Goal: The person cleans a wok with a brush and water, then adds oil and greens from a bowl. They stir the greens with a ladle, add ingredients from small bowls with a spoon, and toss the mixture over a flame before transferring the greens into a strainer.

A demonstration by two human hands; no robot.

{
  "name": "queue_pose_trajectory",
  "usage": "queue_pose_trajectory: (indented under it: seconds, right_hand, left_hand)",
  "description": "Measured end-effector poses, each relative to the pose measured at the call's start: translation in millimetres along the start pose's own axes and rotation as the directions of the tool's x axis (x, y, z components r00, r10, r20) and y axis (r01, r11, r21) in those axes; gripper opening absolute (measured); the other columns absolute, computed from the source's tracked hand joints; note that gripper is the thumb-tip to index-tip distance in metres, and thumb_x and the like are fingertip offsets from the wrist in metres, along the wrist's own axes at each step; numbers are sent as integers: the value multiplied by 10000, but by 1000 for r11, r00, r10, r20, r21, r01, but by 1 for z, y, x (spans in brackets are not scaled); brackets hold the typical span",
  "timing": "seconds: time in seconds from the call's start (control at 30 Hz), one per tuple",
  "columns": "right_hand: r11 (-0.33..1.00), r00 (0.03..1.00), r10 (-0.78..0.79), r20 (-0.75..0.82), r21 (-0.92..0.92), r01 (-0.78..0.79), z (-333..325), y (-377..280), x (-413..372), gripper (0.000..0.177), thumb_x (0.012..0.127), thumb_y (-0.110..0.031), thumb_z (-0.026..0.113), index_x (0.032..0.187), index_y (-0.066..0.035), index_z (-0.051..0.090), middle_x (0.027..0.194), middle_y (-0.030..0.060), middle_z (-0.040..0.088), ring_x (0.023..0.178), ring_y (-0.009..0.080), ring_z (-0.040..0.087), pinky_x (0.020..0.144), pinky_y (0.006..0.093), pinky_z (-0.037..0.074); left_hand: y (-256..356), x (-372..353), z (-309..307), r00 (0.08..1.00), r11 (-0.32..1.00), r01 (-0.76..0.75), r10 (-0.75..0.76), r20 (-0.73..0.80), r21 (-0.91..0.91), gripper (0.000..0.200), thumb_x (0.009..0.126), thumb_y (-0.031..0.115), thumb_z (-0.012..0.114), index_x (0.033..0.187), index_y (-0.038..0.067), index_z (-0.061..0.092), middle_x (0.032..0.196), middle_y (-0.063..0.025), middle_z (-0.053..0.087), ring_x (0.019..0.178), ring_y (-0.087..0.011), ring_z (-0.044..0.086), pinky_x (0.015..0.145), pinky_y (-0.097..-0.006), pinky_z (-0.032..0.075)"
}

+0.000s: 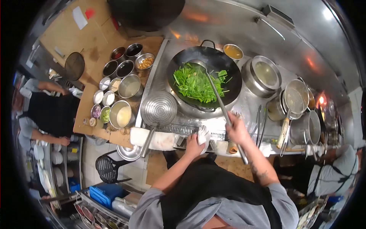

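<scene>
right hand is gripping the ladle handle, fingers wrapped shut, bowl reaching into the greens inside the wok. left hand, just below the wok, fingers clenching a white cloth, likely shielding against its hot handle.

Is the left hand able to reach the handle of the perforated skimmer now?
Probably yes: the perforated skimmer lies just beside the left hand with nothing between, though that hand holds a white cloth.

Dark matt metal wok, shiny steel ladle, apparently soft white cloth.
</scene>
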State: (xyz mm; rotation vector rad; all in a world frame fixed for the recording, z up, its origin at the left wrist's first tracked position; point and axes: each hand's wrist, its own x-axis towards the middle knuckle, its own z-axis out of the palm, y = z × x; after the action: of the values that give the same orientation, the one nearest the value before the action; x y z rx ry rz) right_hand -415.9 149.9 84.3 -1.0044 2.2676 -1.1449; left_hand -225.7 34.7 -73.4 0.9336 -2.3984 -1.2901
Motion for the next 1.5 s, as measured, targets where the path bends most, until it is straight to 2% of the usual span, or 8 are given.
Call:
queue_pose_trajectory:
  seconds: [0.07, 0.2, 0.23, 0.43, 0.6, 0.73, 0.83, 1.5]
  right_hand:
    - [990, 987, 124, 106, 57, -131, -17, -30, -28, 625, 871, -5, 561, 1460, 37, 358, 1059, 133, 654, 816, 143, 612, 746, 257, 507]
    - [960, 962, 169, 216, 186, -210, -35, 9, -18, 620, 866, -8, 567, 1456, 21, 377, 982, 109, 650, 778, 122, 590, 685, 260, 491]
    - [950, 956, 206, 209, 192, -246, -39, 18, -11, 613, 869, -9, 558, 1455, 18, 379, 932, 99, 644, 725, 121, 580, 638, 264, 483]
    - [896, 942, 336, 17, 304, -324, -69, 56, 71, 620, 892, -10, 513, 1486, -76, 351, 634, 11, 536, 422, 87, 440, 358, 270, 353]
    - [963, 969, 188, 159, 165, -214, -32, 96, 119, 606, 891, -7, 533, 1471, -99, 382, 657, 36, 549, 429, 121, 480, 353, 295, 392]
    - [999, 945, 17, 327, 20, -25, -25, 106, 76, 584, 868, 11, 567, 1438, -58, 460, 852, 97, 665, 634, 104, 592, 574, 284, 508]
    - [933, 948, 208, 243, -339, -118, -76, 12, -3, 549, 826, -30, 616, 1366, 1, 518, 973, 204, 670, 907, 176, 646, 854, 278, 486]
    - [879, 935, 324, 142, -411, -242, -135, -40, -115, 561, 823, -100, 621, 1376, -121, 531, 886, 266, 641, 813, 403, 650, 772, 415, 511]
  left_hand:
    - [-6, -3, 19, 978, 991, -105, 118, -170, 86, 581, 696, 175, 790, 1165, -27, 515, 1098, -242, 559, 1083, -424, 527, 956, -452, 443]
    - [4, 10, 8, 930, 854, 361, -357, 83, -375, 533, 742, 87, 753, 1211, -21, 524, 1137, -204, 623, 1055, -323, 623, 932, -449, 502]
    - [-7, 10, 5, 901, 492, 429, -289, 323, -757, 497, 795, 34, 705, 1253, -37, 527, 1189, -196, 636, 1061, -287, 654, 940, -442, 529]
    - [-1, -37, -65, 865, -444, 487, 130, 484, -752, 545, 921, 110, 538, 1413, -60, 375, 1363, -252, 515, 1244, -386, 538, 1046, -586, 431]
    - [23, -43, -91, 825, -414, 523, 464, 322, -745, 746, 858, 193, 624, 1487, -24, 286, 1438, -231, 461, 1316, -397, 467, 1089, -579, 362]
    - [2, 4, -56, 799, -153, 570, -125, 588, -808, 531, 890, 215, 618, 1332, -44, 477, 1270, -206, 608, 1122, -332, 631, 994, -506, 486]
    - [17, 47, -60, 788, -159, 579, -142, 599, -800, 419, 948, 312, 563, 1214, -11, 556, 1128, -173, 663, 1020, -310, 667, 932, -477, 530]
    - [100, 112, -48, 731, -41, 609, -357, 581, -792, 246, 962, 116, 475, 1155, -36, 453, 1109, -234, 611, 935, -400, 669, 785, -544, 582]
